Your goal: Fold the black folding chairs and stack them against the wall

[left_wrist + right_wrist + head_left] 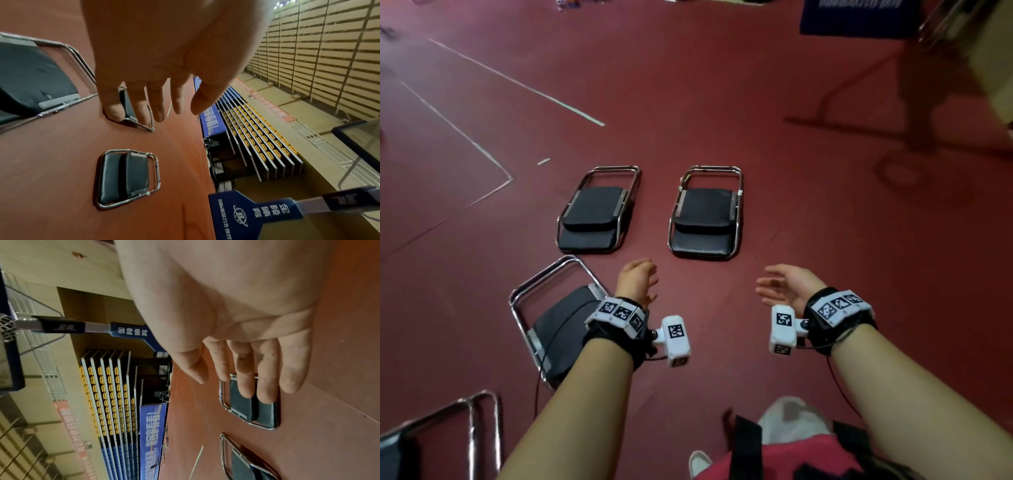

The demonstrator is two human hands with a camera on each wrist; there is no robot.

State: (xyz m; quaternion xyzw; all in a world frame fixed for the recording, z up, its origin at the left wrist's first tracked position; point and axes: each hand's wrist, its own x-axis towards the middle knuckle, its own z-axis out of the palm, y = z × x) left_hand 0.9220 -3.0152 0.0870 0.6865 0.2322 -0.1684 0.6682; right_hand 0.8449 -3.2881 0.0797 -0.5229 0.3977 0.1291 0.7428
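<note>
Head view: both hands out in front over the red floor [722, 102], holding nothing; left hand [636, 279] palm inward, fingers loosely bent; right hand [789, 286] palm toward the left one, fingers relaxed and slightly apart. Two folded black chairs lie flat on the floor just ahead, side by side and apart: left folded chair [595, 212], right folded chair [705, 214], chrome frames pointing away from the person. A third chair [554, 318] sits near the left forearm, partly hidden by it, tilted; can't tell if it's fully folded. A fourth chair frame [479, 431] shows at the bottom left edge, cut off. White court lines [517, 84] cross the floor at upper left.

Left wrist view: left hand seen from the palm side, fingers [158, 107] extended, slightly spread, touching nothing; one folded chair flat on the floor below the hand; another partly hidden behind the fingers; third chair's seat at the left edge. Retracted bleachers [263, 142] and a blue banner [211, 121] stand along the far wall.

Right wide view from the right wrist: right hand palm side, fingers [267, 369] straight, close together, empty; one folded chair behind the fingertips on the floor; another chair's frame at the bottom edge; basketball hoop [8, 327] at left.
</note>
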